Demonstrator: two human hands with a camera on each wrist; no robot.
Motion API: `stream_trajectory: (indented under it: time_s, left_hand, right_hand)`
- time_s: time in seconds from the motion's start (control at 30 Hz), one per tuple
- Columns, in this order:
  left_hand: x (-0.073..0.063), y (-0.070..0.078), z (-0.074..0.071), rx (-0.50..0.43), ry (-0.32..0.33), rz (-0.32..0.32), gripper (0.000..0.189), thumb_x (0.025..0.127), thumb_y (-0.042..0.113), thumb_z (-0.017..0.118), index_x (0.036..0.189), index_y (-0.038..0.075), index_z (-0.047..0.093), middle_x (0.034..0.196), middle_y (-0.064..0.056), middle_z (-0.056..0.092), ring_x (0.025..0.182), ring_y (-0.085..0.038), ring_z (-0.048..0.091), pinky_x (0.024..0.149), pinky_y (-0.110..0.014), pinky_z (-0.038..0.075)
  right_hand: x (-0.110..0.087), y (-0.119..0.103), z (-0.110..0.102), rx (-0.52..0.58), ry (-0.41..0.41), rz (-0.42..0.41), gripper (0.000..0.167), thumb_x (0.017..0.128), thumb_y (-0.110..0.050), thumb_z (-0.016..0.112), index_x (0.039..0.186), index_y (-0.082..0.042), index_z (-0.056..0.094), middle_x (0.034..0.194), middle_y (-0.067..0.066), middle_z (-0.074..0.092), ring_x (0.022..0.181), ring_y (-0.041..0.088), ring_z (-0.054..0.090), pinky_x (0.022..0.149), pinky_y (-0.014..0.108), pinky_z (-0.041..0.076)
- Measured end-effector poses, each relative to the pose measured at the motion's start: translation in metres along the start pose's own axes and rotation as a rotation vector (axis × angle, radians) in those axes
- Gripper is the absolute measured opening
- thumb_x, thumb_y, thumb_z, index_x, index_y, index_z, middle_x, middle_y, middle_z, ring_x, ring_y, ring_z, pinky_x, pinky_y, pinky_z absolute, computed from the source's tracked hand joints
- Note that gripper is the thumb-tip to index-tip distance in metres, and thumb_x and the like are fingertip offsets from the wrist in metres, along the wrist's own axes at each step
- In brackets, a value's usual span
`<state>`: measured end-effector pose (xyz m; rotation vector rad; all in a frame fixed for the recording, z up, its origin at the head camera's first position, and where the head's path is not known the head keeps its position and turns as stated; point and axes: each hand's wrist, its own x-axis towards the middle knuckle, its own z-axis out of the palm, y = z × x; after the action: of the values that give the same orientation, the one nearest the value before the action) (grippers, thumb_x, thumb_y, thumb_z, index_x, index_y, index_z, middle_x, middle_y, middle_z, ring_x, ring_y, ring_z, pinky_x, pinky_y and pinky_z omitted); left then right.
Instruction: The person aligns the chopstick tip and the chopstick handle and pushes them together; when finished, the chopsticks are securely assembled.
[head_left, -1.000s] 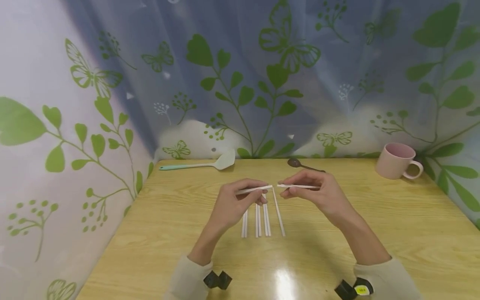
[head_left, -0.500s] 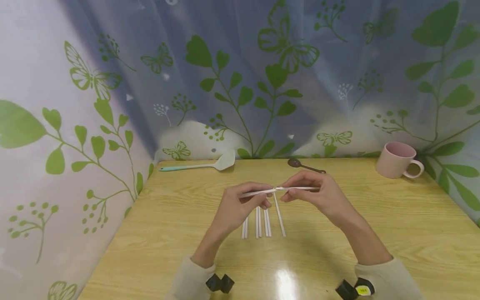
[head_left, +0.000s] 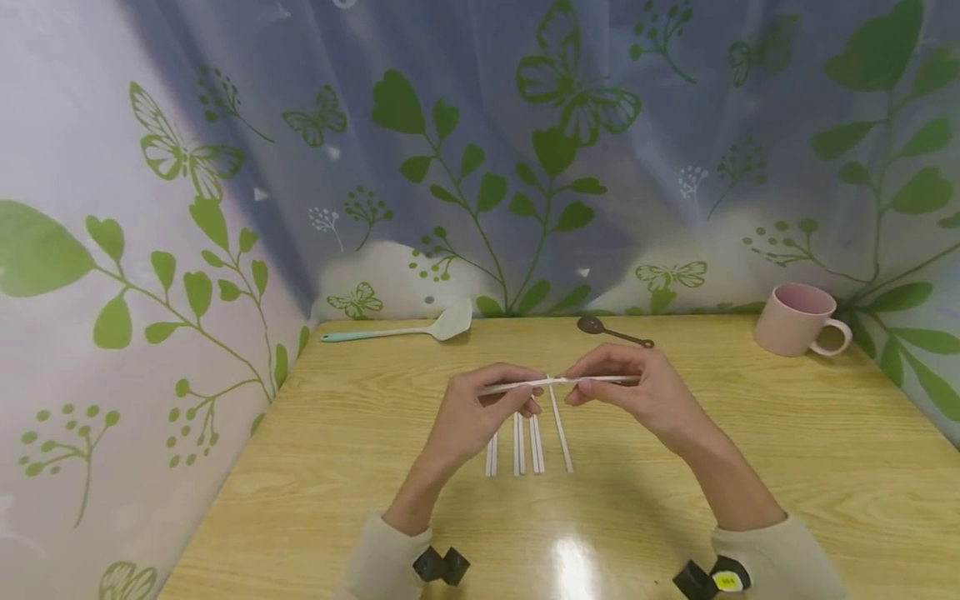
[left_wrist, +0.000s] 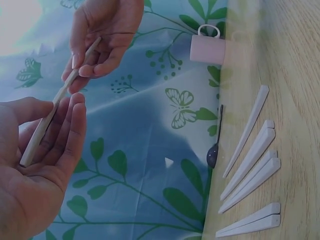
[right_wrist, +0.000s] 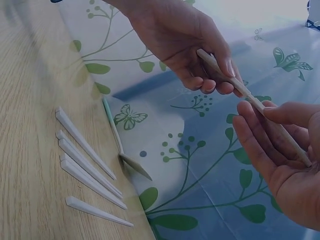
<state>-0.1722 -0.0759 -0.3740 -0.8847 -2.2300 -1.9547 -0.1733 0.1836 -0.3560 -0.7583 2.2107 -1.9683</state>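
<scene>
My left hand (head_left: 468, 421) pinches a pale chopstick piece (head_left: 498, 387) between thumb and fingers. Opposite it, my right hand (head_left: 660, 400) pinches another chopstick piece (head_left: 611, 379). Their inner ends meet in the gap between my fingertips, forming nearly one straight stick above the table. In the left wrist view, the combined chopstick (left_wrist: 61, 94) slants from the left palm up to the right hand. Fingers partly cover it, and the exact joint is hard to make out. Below lie several white chopsticks: a single one (head_left: 560, 433) and pairs, including one pair (head_left: 519, 446), their far ends partly hidden by the left hand.
On the wooden table (head_left: 300, 500), a spatula (head_left: 446, 322) with a mint handle lies at the back left. A dark brown spoon (head_left: 591, 326) rests behind the right hand, and a pink mug (head_left: 795, 321) stands at the back right. A leaf-patterned curtain (head_left: 480, 183) hangs behind.
A second ago a small gap separated the two chopstick pieces. The left hand has shifted slightly right, and the inner ends have come together. Things on the table have stayed put.
</scene>
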Motion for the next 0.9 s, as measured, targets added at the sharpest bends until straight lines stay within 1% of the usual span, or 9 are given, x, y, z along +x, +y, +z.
stream_trajectory:
  time_s: [0.13,0.3,0.37,0.5,0.6,0.77,0.83,0.9]
  left_hand:
    - [0.0,0.0,0.0,0.0,-0.007,-0.012,0.02,0.103,0.014,0.067,0.118,0.006,0.077,0.098,-0.01,0.077,0.083,-0.028,0.076,0.081,-0.039,0.064]
    - [0.0,-0.001,-0.001,-0.014,-0.026,-0.05,0.02,0.103,0.017,0.067,0.119,0.008,0.077,0.097,-0.01,0.077,0.087,-0.038,0.075,0.083,-0.037,0.063]
    - [0.0,-0.002,-0.002,-0.015,-0.035,-0.06,0.02,0.103,0.018,0.068,0.119,0.009,0.076,0.099,-0.01,0.077,0.088,-0.037,0.075,0.084,-0.037,0.063]
    - [0.0,-0.005,-0.003,-0.013,-0.052,-0.071,0.02,0.102,0.019,0.07,0.119,0.012,0.076,0.106,-0.006,0.076,0.09,-0.029,0.076,0.087,-0.038,0.063]
    - [0.0,-0.008,-0.003,-0.029,-0.055,-0.086,0.02,0.101,0.021,0.071,0.119,0.014,0.076,0.11,-0.007,0.075,0.093,-0.03,0.076,0.09,-0.038,0.062]
    - [0.0,-0.009,-0.002,-0.071,-0.042,-0.112,0.021,0.1,0.021,0.072,0.119,0.012,0.075,0.116,-0.017,0.073,0.096,-0.033,0.076,0.092,-0.038,0.061]
    - [0.0,-0.009,-0.001,-0.087,-0.035,-0.117,0.021,0.1,0.021,0.073,0.118,0.011,0.075,0.116,-0.018,0.073,0.096,-0.032,0.076,0.092,-0.038,0.061]
    - [0.0,-0.008,-0.001,-0.099,-0.031,-0.121,0.021,0.099,0.021,0.074,0.117,0.011,0.076,0.115,-0.016,0.073,0.096,-0.034,0.076,0.093,-0.039,0.061]
  right_hand:
    - [0.0,0.0,0.001,-0.01,-0.008,0.008,0.021,0.1,-0.01,0.071,0.117,0.002,0.071,0.107,0.009,0.075,0.094,0.031,0.077,0.094,0.036,0.06]
    - [0.0,0.002,0.001,-0.008,-0.016,0.007,0.021,0.1,-0.009,0.07,0.117,0.002,0.07,0.109,0.009,0.075,0.094,0.031,0.077,0.094,0.037,0.06]
    - [0.001,0.004,0.001,-0.008,-0.025,0.0,0.021,0.1,-0.009,0.07,0.118,0.002,0.07,0.11,0.01,0.075,0.094,0.031,0.077,0.094,0.038,0.06]
    - [0.003,0.007,0.002,0.0,-0.039,-0.008,0.021,0.101,-0.009,0.069,0.119,0.002,0.069,0.115,0.012,0.074,0.097,0.032,0.076,0.094,0.04,0.06]
    - [0.003,0.01,0.003,0.009,-0.035,-0.005,0.022,0.101,-0.009,0.069,0.12,0.002,0.069,0.117,0.013,0.074,0.098,0.032,0.076,0.094,0.04,0.06]
    - [0.004,0.012,0.005,0.015,-0.026,-0.001,0.021,0.1,-0.009,0.07,0.119,0.001,0.069,0.116,0.013,0.075,0.099,0.033,0.075,0.095,0.04,0.06]
    - [0.004,0.013,0.006,0.015,-0.025,-0.002,0.021,0.1,-0.01,0.07,0.118,0.001,0.069,0.115,0.013,0.075,0.1,0.034,0.075,0.095,0.04,0.06]
    - [0.004,0.013,0.008,0.016,-0.023,-0.004,0.021,0.1,-0.009,0.071,0.118,0.001,0.07,0.114,0.013,0.075,0.1,0.034,0.075,0.095,0.04,0.06]
